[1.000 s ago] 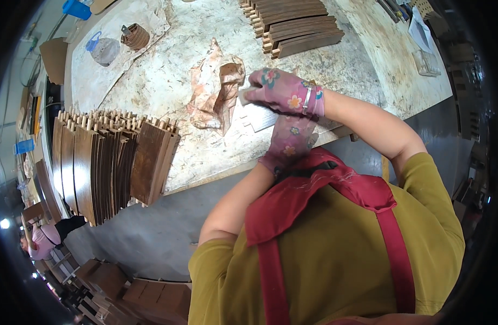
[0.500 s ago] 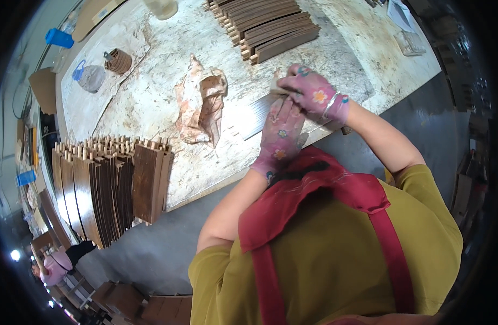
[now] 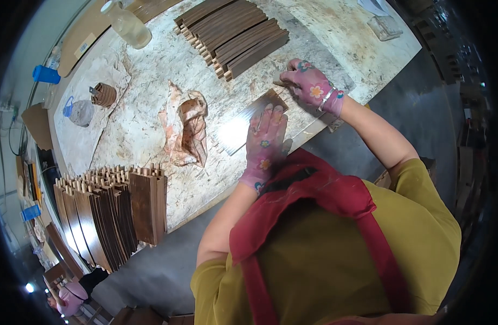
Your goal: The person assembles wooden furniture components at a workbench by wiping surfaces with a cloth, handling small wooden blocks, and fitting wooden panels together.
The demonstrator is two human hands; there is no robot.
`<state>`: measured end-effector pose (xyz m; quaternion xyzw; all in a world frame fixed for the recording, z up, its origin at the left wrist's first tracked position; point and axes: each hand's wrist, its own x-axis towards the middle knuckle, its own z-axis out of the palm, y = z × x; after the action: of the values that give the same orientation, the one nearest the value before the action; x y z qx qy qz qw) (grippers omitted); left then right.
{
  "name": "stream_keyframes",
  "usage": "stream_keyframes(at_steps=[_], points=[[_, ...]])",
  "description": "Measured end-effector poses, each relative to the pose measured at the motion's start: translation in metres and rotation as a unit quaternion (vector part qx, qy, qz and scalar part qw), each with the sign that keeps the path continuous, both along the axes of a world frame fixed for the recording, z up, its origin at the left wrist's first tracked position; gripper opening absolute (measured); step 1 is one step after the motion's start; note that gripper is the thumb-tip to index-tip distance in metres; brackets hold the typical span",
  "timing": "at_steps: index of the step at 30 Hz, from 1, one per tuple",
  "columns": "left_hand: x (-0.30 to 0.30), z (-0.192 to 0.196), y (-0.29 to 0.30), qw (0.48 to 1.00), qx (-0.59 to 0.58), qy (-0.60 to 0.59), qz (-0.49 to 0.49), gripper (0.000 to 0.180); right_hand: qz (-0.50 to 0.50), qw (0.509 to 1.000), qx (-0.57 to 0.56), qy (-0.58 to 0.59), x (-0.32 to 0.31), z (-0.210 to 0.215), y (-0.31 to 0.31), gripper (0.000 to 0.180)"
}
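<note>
Resting L grip (image 3: 266,143) flat, fingers straight, clasping nothing, on slat (image 3: 240,125), abt ctr of frame on worktop (image 3: 143,127). Pinching small pad (image 3: 277,79) in R grip (image 3: 313,86), just beside slat's upper-R end. Slanting lower L to upper R along slat's long axis, i.e. approx toward R grip. Nearer: L grip, in contact. Also: crumpled sheet (image 3: 174,127) L of slat, upper-ctr stack (image 3: 233,32), lower-L stack (image 3: 105,214).

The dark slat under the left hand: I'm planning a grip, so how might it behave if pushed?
The dark slat looks stiff, as it has a flat, board-like shape. It seems unlikely to roll or tip, since it lies broad side down under the left hand. Its bright glare hints at a smooth, perhaps slippery face.
</note>
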<state>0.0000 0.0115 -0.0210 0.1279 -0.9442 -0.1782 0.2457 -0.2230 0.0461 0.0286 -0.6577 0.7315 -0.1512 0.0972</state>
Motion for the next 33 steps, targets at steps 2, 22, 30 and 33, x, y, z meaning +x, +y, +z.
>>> stream_keyframes(at_steps=[2,22,30,33], points=[[-0.001,0.003,-0.001,1.0,0.005,-0.003,-0.004,0.051,-0.01,0.996,-0.043,-0.083,0.002,-0.008,0.002,0.033],[0.084,0.062,-0.097,0.965,0.177,-0.156,0.117,0.025,-0.148,0.301,-0.096,-0.937,0.022,-0.067,0.02,0.035],[0.079,0.097,-0.157,0.93,-0.002,-0.173,0.323,0.068,-0.088,0.288,-0.113,-0.947,0.023,-0.064,0.026,0.034],[0.108,0.02,-0.16,0.943,0.034,-0.222,0.245,0.066,-0.072,0.273,-0.1,-0.954,0.036,-0.059,0.02,0.035]])
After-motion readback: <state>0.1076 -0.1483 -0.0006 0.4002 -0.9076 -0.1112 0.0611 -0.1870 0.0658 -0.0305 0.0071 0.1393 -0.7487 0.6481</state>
